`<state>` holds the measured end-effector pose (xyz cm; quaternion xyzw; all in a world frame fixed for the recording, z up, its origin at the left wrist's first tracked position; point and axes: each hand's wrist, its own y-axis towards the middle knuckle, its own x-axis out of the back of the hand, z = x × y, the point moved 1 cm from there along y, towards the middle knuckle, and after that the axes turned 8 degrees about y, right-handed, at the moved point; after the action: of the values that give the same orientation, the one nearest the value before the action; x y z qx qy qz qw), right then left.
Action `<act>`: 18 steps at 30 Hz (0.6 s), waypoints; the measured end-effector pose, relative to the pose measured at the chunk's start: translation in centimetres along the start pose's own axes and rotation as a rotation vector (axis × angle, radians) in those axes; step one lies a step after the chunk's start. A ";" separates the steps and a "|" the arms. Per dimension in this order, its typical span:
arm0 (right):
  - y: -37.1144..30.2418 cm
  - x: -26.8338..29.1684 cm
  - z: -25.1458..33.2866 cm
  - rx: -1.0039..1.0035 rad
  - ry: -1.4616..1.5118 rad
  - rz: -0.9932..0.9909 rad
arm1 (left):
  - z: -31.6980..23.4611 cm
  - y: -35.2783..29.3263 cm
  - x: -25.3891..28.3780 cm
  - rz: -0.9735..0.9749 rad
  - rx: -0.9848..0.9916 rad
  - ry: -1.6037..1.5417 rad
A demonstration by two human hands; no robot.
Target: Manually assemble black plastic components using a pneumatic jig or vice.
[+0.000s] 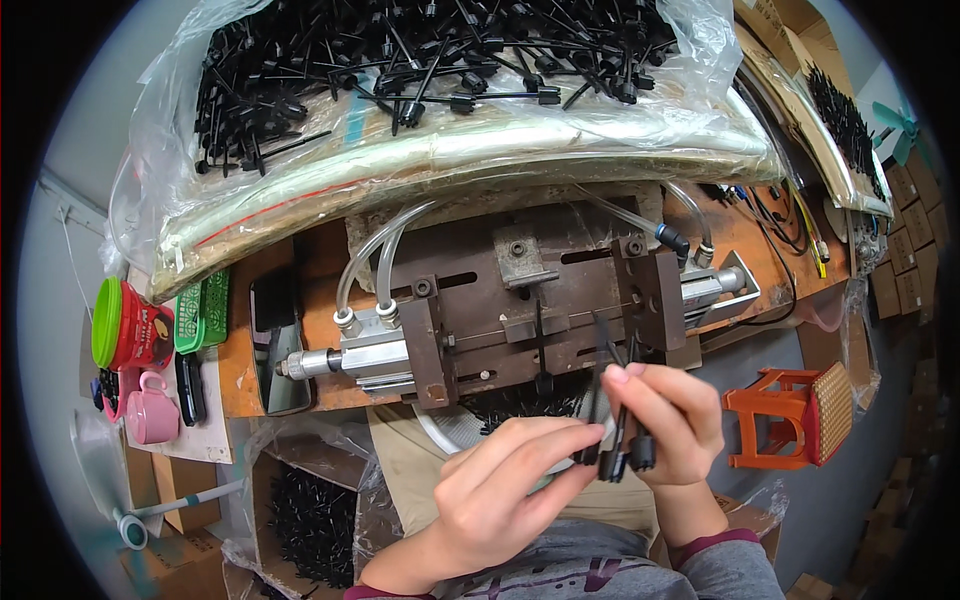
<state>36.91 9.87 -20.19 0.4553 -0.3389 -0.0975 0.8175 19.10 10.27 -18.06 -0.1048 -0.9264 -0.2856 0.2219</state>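
My right hand (675,420) is closed round a small bunch of black stemmed plastic parts (620,440), thin stems up and thicker ends down. Beside it, my left hand (515,475) pinches at the thick end of one part on the left of the bunch. Both hands are in front of a brown metal clamping fixture (480,265). One more black stemmed part (541,350) is upright in the middle of that fixture, apart from my hands. Small pneumatic cylinders flank it, the left cylinder (375,355) and the right cylinder (705,290), with clear air hoses.
Behind the fixture, a plastic-lined box (480,145) holds a heap of black parts. A phone (278,340), green basket (203,312), red tub (135,325) and pink mug (153,410) are at left. Below stands a lined carton (300,520); an orange stool (790,415) is right.
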 end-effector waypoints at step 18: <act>-0.4 0.3 -1.0 -0.010 -0.061 -0.015 | 2.8 0.3 -2.4 0.066 -0.067 0.743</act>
<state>37.86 10.18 -20.73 0.4507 -0.3598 -0.1189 0.8083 20.37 12.00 -21.12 -0.0310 -0.7689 -0.3270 0.5486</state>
